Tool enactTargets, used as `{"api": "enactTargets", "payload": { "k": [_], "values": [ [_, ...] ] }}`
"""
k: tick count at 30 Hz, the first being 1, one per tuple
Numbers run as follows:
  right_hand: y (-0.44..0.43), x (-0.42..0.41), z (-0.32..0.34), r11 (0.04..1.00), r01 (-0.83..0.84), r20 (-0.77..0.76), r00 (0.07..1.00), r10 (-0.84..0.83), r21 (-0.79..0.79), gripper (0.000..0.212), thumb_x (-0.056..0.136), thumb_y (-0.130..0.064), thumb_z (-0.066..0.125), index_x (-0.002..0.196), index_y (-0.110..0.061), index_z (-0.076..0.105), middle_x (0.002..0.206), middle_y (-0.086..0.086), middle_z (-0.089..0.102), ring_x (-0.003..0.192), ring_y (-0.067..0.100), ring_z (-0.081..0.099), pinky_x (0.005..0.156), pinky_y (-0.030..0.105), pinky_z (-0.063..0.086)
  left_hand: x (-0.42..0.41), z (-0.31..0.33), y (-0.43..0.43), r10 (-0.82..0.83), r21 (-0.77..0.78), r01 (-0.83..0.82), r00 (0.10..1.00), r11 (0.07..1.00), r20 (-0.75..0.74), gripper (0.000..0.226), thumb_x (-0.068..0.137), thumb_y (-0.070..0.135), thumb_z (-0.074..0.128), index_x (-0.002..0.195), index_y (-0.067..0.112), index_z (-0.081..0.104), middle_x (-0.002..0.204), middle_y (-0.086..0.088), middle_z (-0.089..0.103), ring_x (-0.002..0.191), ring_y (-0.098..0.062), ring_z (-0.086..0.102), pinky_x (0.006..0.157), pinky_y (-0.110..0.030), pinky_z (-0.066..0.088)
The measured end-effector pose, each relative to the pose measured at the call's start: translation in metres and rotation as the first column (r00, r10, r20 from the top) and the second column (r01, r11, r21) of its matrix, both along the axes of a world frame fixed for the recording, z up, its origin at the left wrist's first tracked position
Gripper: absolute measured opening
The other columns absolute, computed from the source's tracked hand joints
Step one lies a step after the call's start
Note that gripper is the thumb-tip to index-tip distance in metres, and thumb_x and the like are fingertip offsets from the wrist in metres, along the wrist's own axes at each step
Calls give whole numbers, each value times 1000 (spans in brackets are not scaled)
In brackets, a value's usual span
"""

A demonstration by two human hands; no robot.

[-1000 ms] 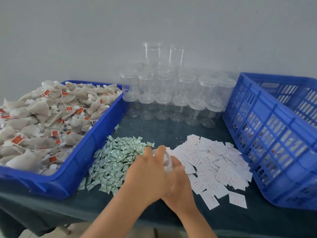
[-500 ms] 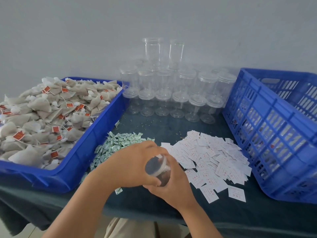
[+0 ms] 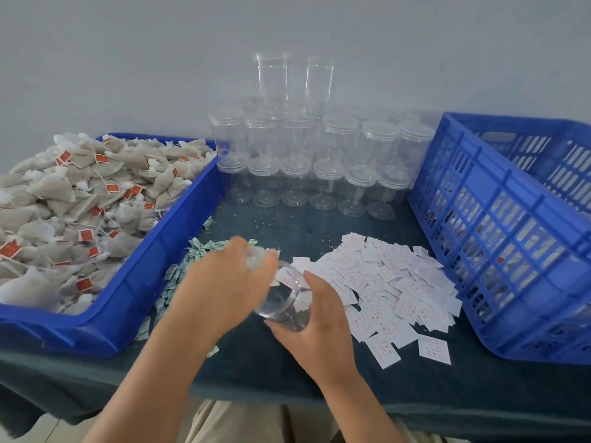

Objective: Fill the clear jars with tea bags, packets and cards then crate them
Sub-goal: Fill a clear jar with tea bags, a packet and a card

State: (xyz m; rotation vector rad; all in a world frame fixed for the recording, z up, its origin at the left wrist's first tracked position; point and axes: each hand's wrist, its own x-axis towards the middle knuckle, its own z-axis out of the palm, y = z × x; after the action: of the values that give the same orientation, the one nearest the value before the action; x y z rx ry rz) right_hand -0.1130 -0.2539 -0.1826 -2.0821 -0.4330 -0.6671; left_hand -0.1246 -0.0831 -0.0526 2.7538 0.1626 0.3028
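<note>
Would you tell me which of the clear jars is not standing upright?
The jar gripped in the right hand, tilted well over above the table; the other jars stand stacked upright by the wall.

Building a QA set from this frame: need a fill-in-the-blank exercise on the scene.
1. The tea bags are heaped in a tray on the person's ____ side.
2. The white cards lie between the held jar and the ____ crate.
3. The right hand grips that jar near the ____ packets.
4. The stacked jars stand at the ____ of the table.
Missing: left; blue; green; back.
</note>
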Motion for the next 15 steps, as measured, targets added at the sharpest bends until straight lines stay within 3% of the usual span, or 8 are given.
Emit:
{"api": "enactTargets", "payload": {
  "k": [2,4,5,6,8,10,12,15],
  "values": [
    [-6,0,4,993,-3,-74,997,11,114,94,70,-59,92,147,-28,46,133,-11,64,125,9,63,103,29,55,10,1,13,2,-235,-12,999,972,-43,26,89,18,69,108,14,52,111,-10,60,72,-32,63,59,-40,55],
    [-11,-2,7,965,-31,-151,986,72,259,96,64,-57,94,145,-49,43,132,-21,63,127,7,63,103,23,53,25,0,23,47,-621,-108,992,776,-114,19,91,22,60,109,19,63,109,-5,73,83,-31,75,64,-40,64],
    [-13,-3,8,950,-37,-157,984,89,311,95,63,-56,95,141,-58,41,131,-22,63,127,8,63,102,19,51,32,-7,24,76,-742,-177,983,647,-169,21,93,27,54,110,27,67,99,0,78,81,-27,78,66,-40,65],
    [-14,-4,8,936,-39,-154,983,98,350,95,62,-54,95,138,-61,40,130,-22,64,127,10,64,102,18,50,39,-15,20,88,-770,-187,982,610,-169,24,97,27,50,111,31,68,91,4,80,78,-23,79,68,-41,65],
    [-14,-4,9,924,-57,-138,984,117,379,93,61,-50,96,136,-60,43,129,-19,65,125,13,65,102,18,50,52,-45,9,48,-660,-121,991,741,-128,25,101,20,51,112,34,69,83,8,80,71,-15,77,71,-41,65],
    [-13,-5,10,930,-67,-121,986,118,360,92,60,-48,96,134,-62,43,127,-19,66,123,12,66,98,15,49,61,-68,-6,-3,-598,-53,996,800,-91,22,98,17,62,108,32,75,82,7,78,69,-10,74,70,-29,62],
    [-13,-5,10,939,-63,-129,985,113,339,92,59,-50,96,133,-65,42,127,-21,65,122,8,65,96,12,48,68,-86,-19,-53,-491,3,995,871,-89,11,93,22,68,90,26,77,81,11,73,74,-11,69,62,-17,50],
    [-13,-4,9,944,-61,-158,981,117,323,92,59,-55,95,133,-67,41,127,-23,64,122,6,64,94,10,48,69,-103,-31,-24,-319,5,998,948,-57,13,88,31,71,89,18,73,93,9,61,90,-17,59,71,-34,52]
  ]
}}
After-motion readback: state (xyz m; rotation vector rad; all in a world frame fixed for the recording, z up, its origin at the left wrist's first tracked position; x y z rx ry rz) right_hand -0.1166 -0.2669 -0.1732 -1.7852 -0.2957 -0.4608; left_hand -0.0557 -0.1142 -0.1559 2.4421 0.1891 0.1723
